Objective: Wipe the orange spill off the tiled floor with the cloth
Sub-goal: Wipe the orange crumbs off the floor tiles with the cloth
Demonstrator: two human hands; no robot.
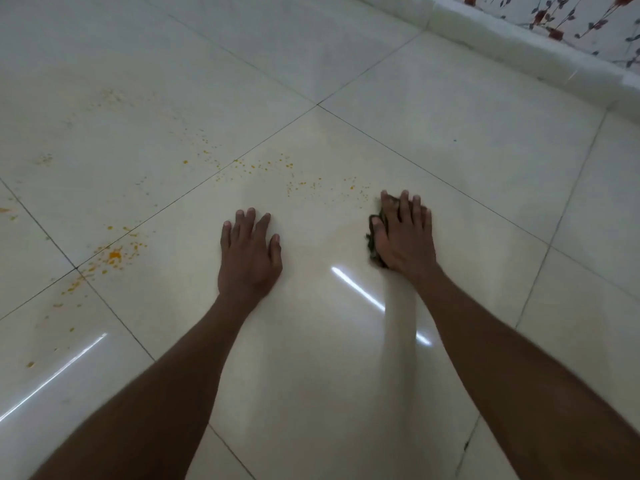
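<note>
- Head view: the person leans over the pale tiled floor (450,140), both bare forearms reaching forward.
- The left hand (247,252) lies flat on a tile, palm down, fingers spread, holding nothing.
- The right hand (403,233) presses down on a dark cloth (373,237), fingers stretched over it rather than curled; only the cloth's edge shows at the thumb side and near the fingertips.
- The orange spill (114,254) is scattered in specks: a denser patch to the left near a grout crossing, well apart from the cloth, and a finer trail (298,185) running across the tiles just ahead of both hands, reaching close to the cloth.
- A white skirting (519,46) runs along the far right, with a flowered wall covering (588,26) above it.
</note>
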